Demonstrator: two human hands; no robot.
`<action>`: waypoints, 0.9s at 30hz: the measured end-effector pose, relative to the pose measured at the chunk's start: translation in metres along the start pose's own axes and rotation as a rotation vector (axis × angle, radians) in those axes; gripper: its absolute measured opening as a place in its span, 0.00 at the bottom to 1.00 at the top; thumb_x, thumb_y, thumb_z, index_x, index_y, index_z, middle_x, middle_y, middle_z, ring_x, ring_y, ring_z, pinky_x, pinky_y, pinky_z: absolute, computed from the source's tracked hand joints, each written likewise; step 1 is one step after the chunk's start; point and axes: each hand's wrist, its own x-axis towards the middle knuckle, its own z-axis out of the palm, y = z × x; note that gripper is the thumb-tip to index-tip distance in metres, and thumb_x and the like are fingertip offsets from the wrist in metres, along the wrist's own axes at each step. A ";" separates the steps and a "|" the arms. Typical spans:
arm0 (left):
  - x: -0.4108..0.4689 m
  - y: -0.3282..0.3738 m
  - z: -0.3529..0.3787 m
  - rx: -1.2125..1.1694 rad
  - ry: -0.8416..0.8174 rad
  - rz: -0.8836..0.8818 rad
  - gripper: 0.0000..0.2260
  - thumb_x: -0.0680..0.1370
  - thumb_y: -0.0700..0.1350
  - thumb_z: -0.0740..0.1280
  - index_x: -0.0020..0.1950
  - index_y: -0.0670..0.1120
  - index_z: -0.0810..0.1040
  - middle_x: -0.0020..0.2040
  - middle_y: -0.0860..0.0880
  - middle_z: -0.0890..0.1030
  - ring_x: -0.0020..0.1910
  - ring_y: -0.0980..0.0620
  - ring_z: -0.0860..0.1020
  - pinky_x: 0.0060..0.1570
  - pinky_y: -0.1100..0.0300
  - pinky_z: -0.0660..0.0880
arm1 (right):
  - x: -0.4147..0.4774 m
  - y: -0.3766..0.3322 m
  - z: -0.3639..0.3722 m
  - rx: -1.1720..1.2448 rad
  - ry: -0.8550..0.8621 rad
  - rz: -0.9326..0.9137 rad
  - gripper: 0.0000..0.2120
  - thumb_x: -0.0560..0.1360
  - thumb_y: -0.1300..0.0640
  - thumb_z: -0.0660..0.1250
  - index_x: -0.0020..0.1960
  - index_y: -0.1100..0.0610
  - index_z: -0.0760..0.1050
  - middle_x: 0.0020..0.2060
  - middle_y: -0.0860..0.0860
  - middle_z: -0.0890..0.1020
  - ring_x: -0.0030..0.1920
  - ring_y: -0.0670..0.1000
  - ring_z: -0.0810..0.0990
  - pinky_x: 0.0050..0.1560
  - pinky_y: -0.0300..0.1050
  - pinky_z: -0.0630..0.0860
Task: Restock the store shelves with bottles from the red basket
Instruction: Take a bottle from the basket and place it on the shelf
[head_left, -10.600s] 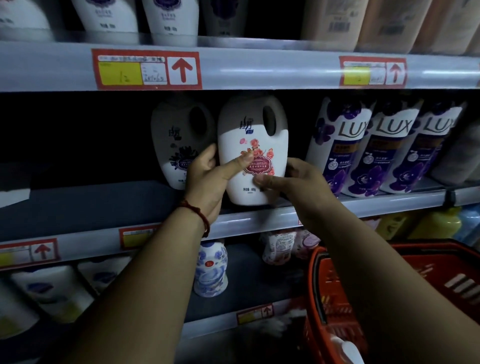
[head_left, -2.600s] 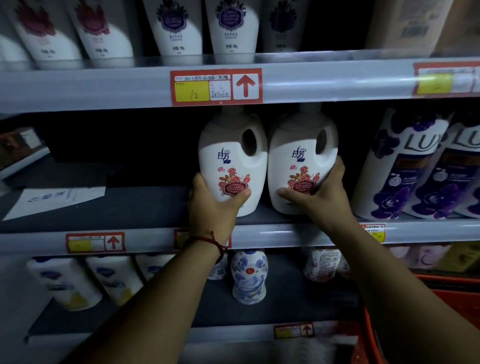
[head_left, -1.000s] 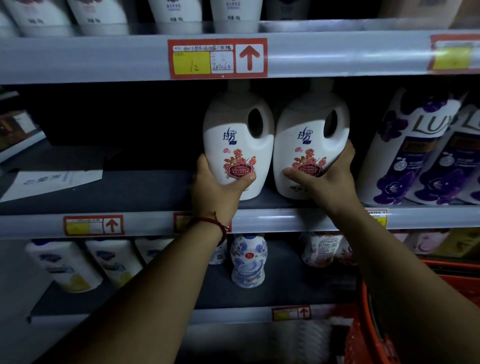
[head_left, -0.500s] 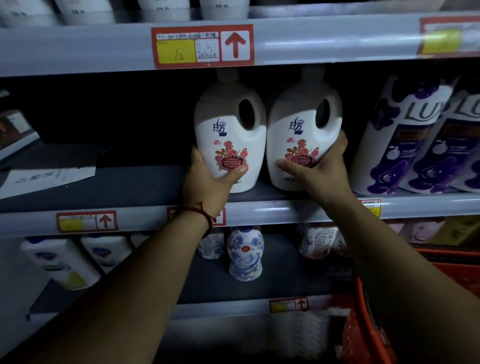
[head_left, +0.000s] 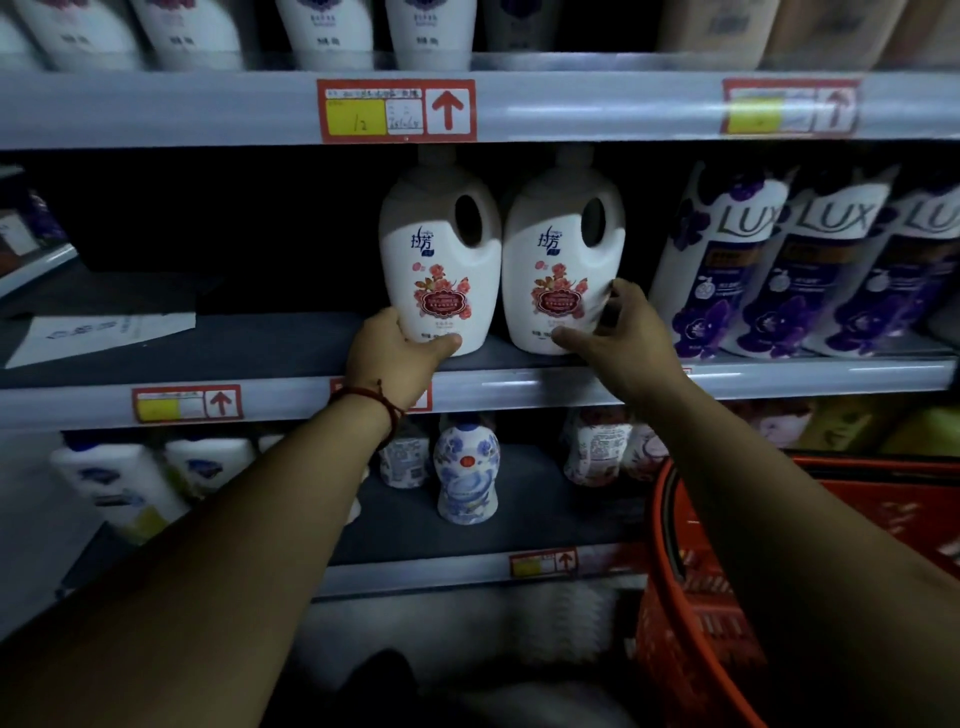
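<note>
The left bottle (head_left: 439, 260) and right bottle (head_left: 563, 260) look shelved, upright at frame centre on the middle shelf (head_left: 727, 376), your left hand (head_left: 389, 358) and right hand (head_left: 623, 338) each gripping one's base (the right is blurred), while the red basket (head_left: 670, 597), lower right, hides what remains.

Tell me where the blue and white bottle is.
In the head view, the blue and white bottle stands on the lower shelf, under the left rose-label bottle and left of the red basket.

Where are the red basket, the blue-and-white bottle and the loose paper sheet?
red basket (head_left: 691, 644): head view, mesh wall
blue-and-white bottle (head_left: 466, 480): head view, its belly
paper sheet (head_left: 104, 332): head view, its middle
</note>
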 end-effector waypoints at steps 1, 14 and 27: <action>-0.009 0.004 -0.001 0.004 -0.015 0.016 0.26 0.65 0.52 0.78 0.59 0.43 0.79 0.57 0.48 0.83 0.53 0.52 0.81 0.58 0.53 0.78 | -0.006 -0.001 -0.004 -0.011 -0.012 -0.001 0.33 0.66 0.49 0.78 0.67 0.53 0.68 0.60 0.52 0.79 0.57 0.53 0.80 0.59 0.56 0.78; -0.092 0.000 0.030 0.130 -0.400 0.016 0.25 0.70 0.44 0.78 0.65 0.43 0.76 0.59 0.45 0.80 0.55 0.48 0.80 0.56 0.56 0.77 | -0.088 0.021 -0.008 -0.056 -0.143 0.175 0.20 0.65 0.58 0.80 0.54 0.59 0.79 0.48 0.54 0.84 0.50 0.53 0.83 0.56 0.51 0.80; -0.089 -0.069 0.120 0.238 -0.601 -0.042 0.21 0.74 0.34 0.71 0.66 0.41 0.74 0.57 0.45 0.76 0.54 0.45 0.78 0.57 0.55 0.75 | -0.111 0.121 0.045 -0.109 -0.109 0.447 0.23 0.69 0.52 0.64 0.60 0.62 0.73 0.53 0.63 0.83 0.55 0.64 0.81 0.57 0.57 0.77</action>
